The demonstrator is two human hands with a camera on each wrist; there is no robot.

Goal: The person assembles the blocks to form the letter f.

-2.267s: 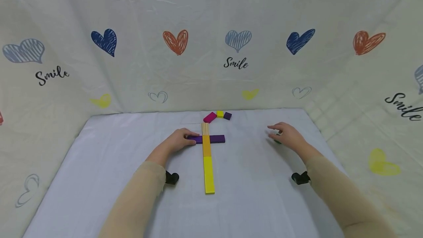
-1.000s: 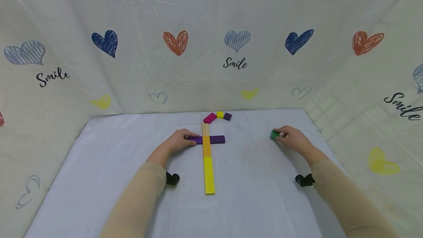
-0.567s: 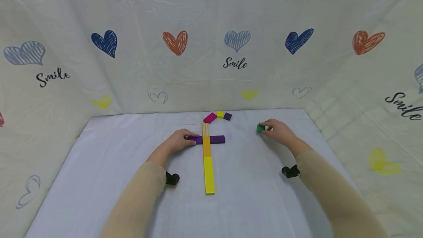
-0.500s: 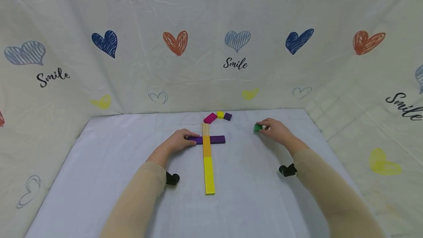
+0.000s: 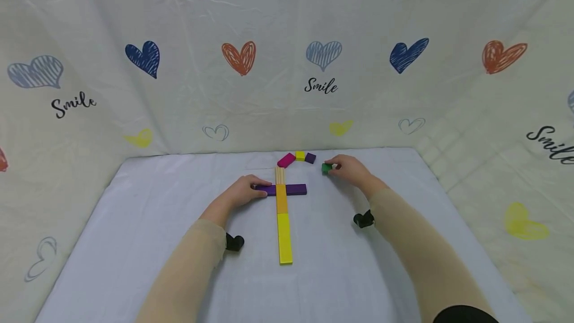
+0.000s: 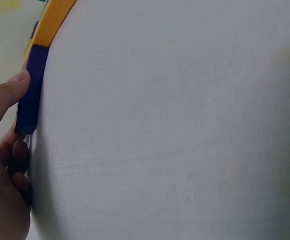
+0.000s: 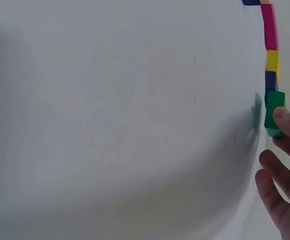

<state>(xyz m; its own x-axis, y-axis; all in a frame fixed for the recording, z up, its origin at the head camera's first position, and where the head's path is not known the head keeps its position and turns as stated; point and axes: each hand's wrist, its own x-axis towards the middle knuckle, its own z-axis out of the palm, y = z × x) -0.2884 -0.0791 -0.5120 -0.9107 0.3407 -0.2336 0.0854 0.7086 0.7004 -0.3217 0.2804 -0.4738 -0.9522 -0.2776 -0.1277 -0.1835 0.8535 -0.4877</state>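
Note:
My left hand (image 5: pixel 242 191) holds the outer end of a purple block (image 6: pixel 30 95) between thumb and fingers, left of the orange block (image 5: pixel 281 198). A second purple block (image 5: pixel 296 189) lies on the orange block's right side. Below it runs a long yellow block (image 5: pixel 284 238); above it sit pale wooden pieces (image 5: pixel 280 175). Thumb and forefinger of my right hand (image 5: pixel 352 169) pinch a green block (image 7: pixel 274 111), its other fingers loosely bent. The green block is just right of a short curve of magenta (image 5: pixel 286 160), small yellow (image 5: pixel 300 156) and small dark purple (image 5: pixel 310 158) blocks.
A white cloth (image 5: pixel 341 273) covers the table. Behind it hangs a pale curtain (image 5: pixel 278 108) printed with hearts and "Smile". Dark wrist cameras (image 5: pixel 235 242) stick out inward from both sleeves.
My right hand took hold of the green block at the right and carried it leftward and away, close to the small dark purple block. My left hand stays on its purple block.

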